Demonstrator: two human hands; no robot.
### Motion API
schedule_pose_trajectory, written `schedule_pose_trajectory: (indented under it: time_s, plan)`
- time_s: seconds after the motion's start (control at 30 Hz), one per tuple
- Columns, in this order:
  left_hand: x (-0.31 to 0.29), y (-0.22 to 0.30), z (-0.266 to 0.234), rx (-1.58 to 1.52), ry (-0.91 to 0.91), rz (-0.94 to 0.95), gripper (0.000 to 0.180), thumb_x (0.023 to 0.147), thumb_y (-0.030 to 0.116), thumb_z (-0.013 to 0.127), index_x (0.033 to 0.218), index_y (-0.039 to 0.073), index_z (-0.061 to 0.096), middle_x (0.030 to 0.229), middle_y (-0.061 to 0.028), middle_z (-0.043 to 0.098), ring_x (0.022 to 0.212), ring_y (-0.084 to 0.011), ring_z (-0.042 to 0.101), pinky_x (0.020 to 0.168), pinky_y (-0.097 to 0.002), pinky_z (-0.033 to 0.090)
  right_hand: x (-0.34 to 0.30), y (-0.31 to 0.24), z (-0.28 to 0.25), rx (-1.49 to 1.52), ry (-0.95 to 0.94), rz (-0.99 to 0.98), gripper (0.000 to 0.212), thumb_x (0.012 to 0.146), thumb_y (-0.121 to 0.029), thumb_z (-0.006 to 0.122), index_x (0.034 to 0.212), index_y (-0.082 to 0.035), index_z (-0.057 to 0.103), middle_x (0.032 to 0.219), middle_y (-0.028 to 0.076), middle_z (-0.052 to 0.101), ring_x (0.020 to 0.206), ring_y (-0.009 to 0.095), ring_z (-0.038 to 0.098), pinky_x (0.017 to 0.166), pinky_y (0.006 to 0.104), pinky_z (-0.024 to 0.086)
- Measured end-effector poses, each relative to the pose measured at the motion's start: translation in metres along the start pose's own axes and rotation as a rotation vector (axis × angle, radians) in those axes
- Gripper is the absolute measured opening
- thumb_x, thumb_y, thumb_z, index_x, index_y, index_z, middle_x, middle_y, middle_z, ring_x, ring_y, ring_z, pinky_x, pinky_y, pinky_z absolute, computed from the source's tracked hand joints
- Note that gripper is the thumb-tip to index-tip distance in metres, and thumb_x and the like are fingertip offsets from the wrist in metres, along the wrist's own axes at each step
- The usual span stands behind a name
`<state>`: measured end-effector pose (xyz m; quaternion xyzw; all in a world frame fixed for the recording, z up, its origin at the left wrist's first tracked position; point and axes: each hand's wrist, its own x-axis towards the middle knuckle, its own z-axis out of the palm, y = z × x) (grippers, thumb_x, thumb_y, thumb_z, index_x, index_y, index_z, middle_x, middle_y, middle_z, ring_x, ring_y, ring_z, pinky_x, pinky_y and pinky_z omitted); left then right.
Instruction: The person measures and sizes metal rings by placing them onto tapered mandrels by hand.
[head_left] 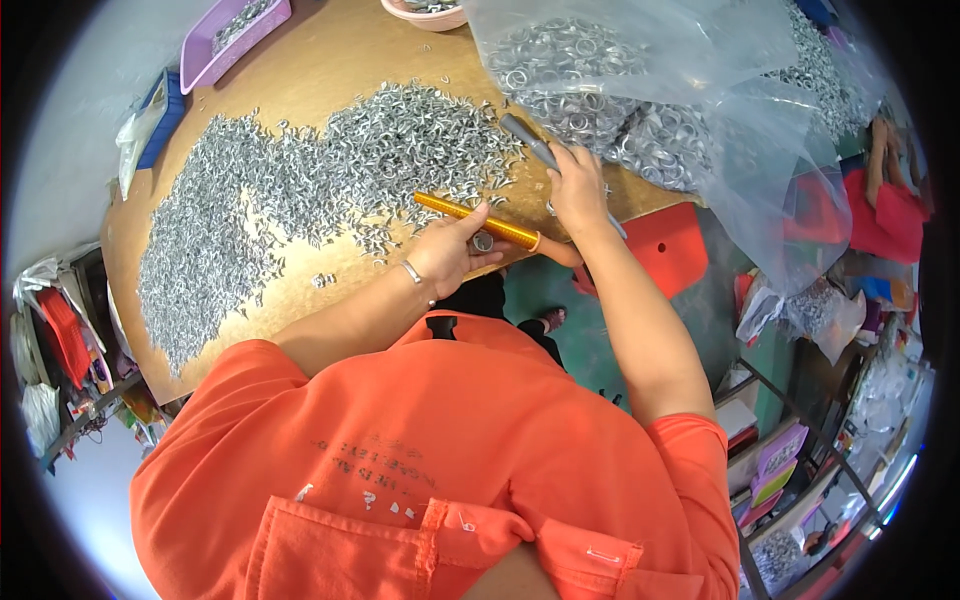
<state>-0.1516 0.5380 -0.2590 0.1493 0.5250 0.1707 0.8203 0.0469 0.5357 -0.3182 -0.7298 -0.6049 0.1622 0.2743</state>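
My left hand [448,250] is closed on a gold ring mandrel [510,231], its marked, tapered rod lying between thumb and fingers. The mandrel's orange handle [557,251] points right, below my right wrist. A silver-coloured ring [483,241] shows at the left fingers, beside the rod; whether it is held or worn I cannot tell. My right hand [578,190] is wrapped round a grey stick-like tool [528,138] that slants from upper left to lower right. Beyond both hands, a broad heap of small silver metal rings [410,140] spreads over the wooden tabletop [330,55].
A large clear plastic bag of rings [640,120] covers the table's right side. A purple basket [205,55], a blue tray [160,135] and a pink bowl [428,18] stand along the far and left edges. A red stool [665,250] is below the right edge.
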Motion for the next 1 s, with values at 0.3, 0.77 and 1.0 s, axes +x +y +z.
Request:
schedule_pose_trajectory:
  time_s: [0.3,0.77,1.0]
  plan:
    - [0.005,0.005,0.003,-0.105,-0.199,0.001,0.026,0.092,0.019,0.047,0.103,-0.004,0.053,0.108,-0.0159,0.056,0.102,-0.0240,0.056,0.086,-0.0352,0.049,-0.062,-0.033,-0.035,0.410,-0.414,0.058,0.036,0.081,-0.022,0.063,0.108,-0.001,0.052,0.093,0.015,0.061,0.088,0.030,0.059,0.076,0.0362,0.046]
    - [0.013,0.005,0.007,0.416,-0.422,-0.100,0.032,0.086,0.027,0.061,0.103,0.003,0.049,0.092,-0.0060,0.058,0.080,-0.0134,0.060,0.069,-0.0256,0.053,-0.078,-0.050,-0.049,0.905,-0.378,0.402,0.035,0.070,0.004,0.071,0.098,-0.001,0.050,0.089,0.004,0.055,0.075,0.009,0.054,0.068,0.0245,0.047]
    - [0.029,-0.021,-0.010,0.354,-0.483,-0.251,0.033,0.085,0.030,0.061,0.104,0.005,0.052,0.095,-0.0036,0.057,0.085,-0.0119,0.057,0.071,-0.0275,0.051,-0.088,-0.054,-0.048,0.766,-0.399,0.514,0.054,0.060,-0.013,0.083,0.104,-0.002,0.052,0.091,0.009,0.058,0.078,0.013,0.057,0.070,0.0268,0.049]
